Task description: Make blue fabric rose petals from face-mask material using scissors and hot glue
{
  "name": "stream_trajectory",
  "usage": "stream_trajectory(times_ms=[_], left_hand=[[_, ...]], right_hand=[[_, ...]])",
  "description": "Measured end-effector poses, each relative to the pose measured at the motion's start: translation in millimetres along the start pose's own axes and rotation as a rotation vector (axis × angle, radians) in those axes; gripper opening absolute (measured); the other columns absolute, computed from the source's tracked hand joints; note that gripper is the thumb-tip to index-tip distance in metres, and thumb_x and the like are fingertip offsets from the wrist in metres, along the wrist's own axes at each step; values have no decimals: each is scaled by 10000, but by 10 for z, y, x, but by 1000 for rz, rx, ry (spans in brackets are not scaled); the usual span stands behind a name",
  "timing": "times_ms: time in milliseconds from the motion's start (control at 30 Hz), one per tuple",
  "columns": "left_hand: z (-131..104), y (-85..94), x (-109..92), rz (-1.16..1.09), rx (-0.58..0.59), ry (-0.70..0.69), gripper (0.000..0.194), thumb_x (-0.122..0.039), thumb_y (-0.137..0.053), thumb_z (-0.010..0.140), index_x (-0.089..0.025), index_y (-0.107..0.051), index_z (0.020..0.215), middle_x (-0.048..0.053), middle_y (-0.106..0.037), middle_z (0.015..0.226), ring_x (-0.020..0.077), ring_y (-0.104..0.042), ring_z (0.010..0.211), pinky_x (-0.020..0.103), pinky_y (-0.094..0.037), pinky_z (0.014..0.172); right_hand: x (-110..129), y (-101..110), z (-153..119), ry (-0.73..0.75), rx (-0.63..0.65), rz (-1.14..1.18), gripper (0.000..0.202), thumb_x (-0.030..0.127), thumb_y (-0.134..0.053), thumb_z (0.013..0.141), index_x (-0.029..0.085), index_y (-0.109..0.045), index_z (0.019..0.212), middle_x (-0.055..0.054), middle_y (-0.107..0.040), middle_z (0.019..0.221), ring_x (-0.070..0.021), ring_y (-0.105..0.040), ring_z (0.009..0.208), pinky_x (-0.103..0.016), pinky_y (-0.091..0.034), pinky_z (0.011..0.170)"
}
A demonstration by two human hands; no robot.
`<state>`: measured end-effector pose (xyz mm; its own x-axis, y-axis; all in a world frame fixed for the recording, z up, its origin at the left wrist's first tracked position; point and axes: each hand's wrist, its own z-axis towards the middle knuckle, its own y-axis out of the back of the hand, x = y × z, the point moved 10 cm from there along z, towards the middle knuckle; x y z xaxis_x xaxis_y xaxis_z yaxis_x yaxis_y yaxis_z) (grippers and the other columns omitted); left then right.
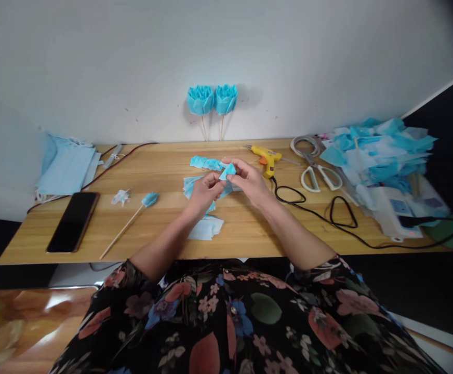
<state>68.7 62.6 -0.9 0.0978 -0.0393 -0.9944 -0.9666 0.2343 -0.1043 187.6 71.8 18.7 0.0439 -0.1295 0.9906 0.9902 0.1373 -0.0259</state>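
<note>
Between my two hands, over the middle of the wooden table, is a small folded blue piece [228,171]. My right hand [249,181] pinches it between thumb and fingers. My left hand [208,191] is closed, its fingertips at the piece's lower left edge. Under and around the hands lie more blue pieces: a ruffled row [203,162] behind and a pale stack [206,228] in front. To the left rests a stick with a small blue bud [149,199]. Two blue flowers on sticks [200,100] [226,99] lean upright against the wall.
A yellow glue gun [266,158], its black cord, white-handled scissors [321,177] and a tape roll [305,146] lie to the right. Beyond them is a heap of blue and white pieces [390,150]. At left are a phone [72,222] and face masks [66,167].
</note>
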Motion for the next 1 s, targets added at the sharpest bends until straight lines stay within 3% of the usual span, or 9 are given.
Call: stream_trajectory(times_ms=[233,500,700,900,1000], left_hand=[[8,20,58,-55,-16,34,196,-256,-664,794,-189,-518,683,-63,-491,514,58,-397,462,221,-324,488],[-7,-4,27,-68,0,19,211,-291,-665,791,-191,-513,684,-62,-489,516,59,-385,465,227,-318,488],[-22,-42,23,-58,39,24,226,-310,-675,788,-187,-514,687,-62,-485,514,56,-385,474,226,-310,502],[-21,-52,95,-190,40,85,232,-305,-698,756,-196,-500,710,-67,-504,512,57,-398,456,223,-306,484],[-19,-50,87,-212,34,84,235,-307,-703,750,-197,-499,712,-69,-501,497,60,-395,446,225,-300,477]], right_hand=[[-16,98,16,-28,-26,64,366,453,-647,849,257,-712,1151,-7,-720,969,-171,-639,898,-338,-523,860],[32,41,0,4,-10,30,373,390,-735,766,254,-715,1113,-5,-699,915,-170,-616,883,-318,-512,808],[-11,57,2,-16,-23,16,401,376,-725,753,246,-705,1132,24,-663,806,-135,-576,710,-279,-488,653],[-15,167,21,-49,-87,85,356,512,-660,843,269,-739,1091,-9,-735,963,-176,-668,902,-346,-555,866],[-28,181,36,-52,-90,93,355,515,-702,819,274,-736,1077,-7,-732,962,-177,-669,902,-357,-553,887]])
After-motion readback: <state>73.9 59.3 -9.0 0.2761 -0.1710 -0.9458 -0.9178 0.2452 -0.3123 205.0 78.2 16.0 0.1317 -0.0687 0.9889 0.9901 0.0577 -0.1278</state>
